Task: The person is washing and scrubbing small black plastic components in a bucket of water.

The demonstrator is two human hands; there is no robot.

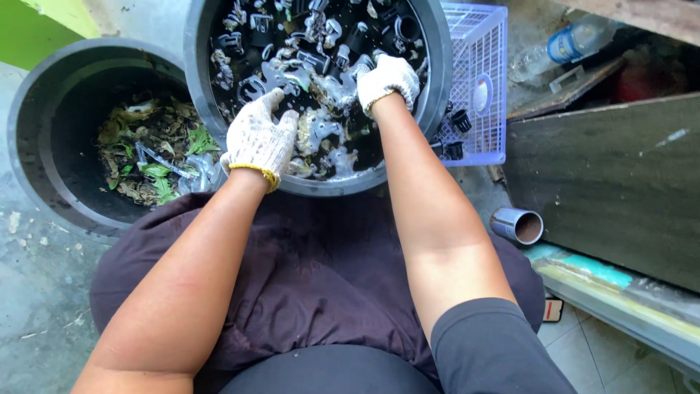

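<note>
Both my hands wear white knit gloves and reach into a large black tub [440,73] of dark water with several small black net pots [251,22] floating in it. My left hand [257,138] rests near the tub's front rim with fingers curled over wet, pale debris. My right hand [388,79] is further in, closed around something small at the water's surface; what it grips is hidden by the glove.
A second black tub [29,124] at the left holds dead leaves and plant scraps. A light purple plastic crate [477,80] stands at the right with black pots beside it. A metal can [516,225], a plastic bottle [558,49] and a dark board [612,182] lie to the right.
</note>
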